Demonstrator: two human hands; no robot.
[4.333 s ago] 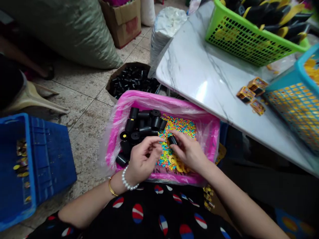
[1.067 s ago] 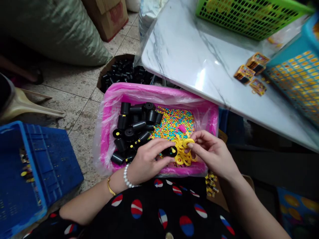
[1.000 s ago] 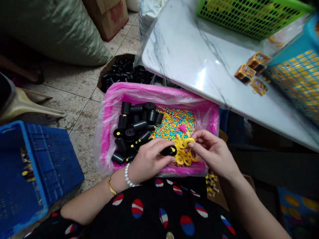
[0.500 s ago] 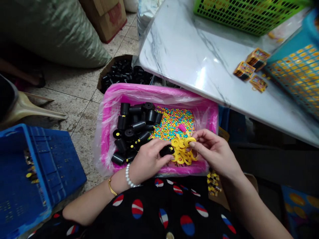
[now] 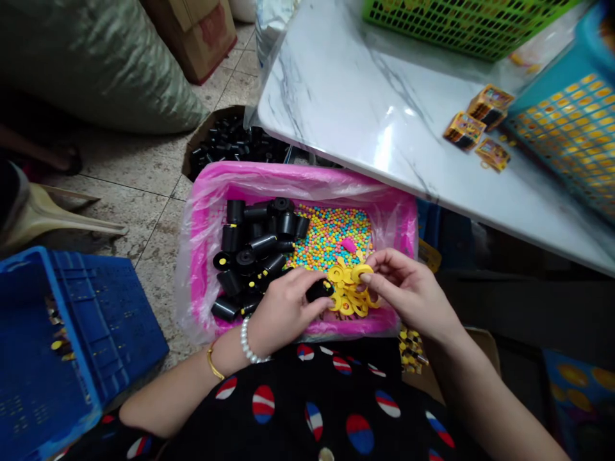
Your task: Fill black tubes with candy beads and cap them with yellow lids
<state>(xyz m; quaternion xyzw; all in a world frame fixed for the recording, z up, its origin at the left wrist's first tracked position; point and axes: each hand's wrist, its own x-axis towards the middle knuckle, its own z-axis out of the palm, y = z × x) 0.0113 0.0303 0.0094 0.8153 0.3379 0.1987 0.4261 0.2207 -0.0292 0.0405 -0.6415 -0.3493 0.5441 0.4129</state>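
Observation:
My left hand [image 5: 283, 312] is shut on a black plastic cylinder [image 5: 320, 290], which has a yellow dot on its end. My right hand [image 5: 406, 288] pinches a yellow plastic ring [image 5: 361, 273] between finger and thumb, just above a loose pile of yellow rings [image 5: 346, 299]. The two hands are close together over a pink plastic tub [image 5: 298, 176] lined with clear film. Inside it, black cylinders [image 5: 254, 234] lie heaped on the left, beside a bed of small multicoloured beads [image 5: 331, 237]. A pink piece [image 5: 349, 245] rests on the beads.
A white marble-patterned table [image 5: 355, 109] angles overhead, holding a green basket [image 5: 461, 25], a teal basket [image 5: 571, 134] and small printed boxes [image 5: 464, 131]. A cardboard box of black cylinders [image 5: 230, 147] stands behind the tub. A blue crate [image 5: 91, 326] sits on the tiled floor at left.
My left hand has moved slightly left with the black cylinder. The right hand still holds the yellow ring. The whole view has drifted a little.

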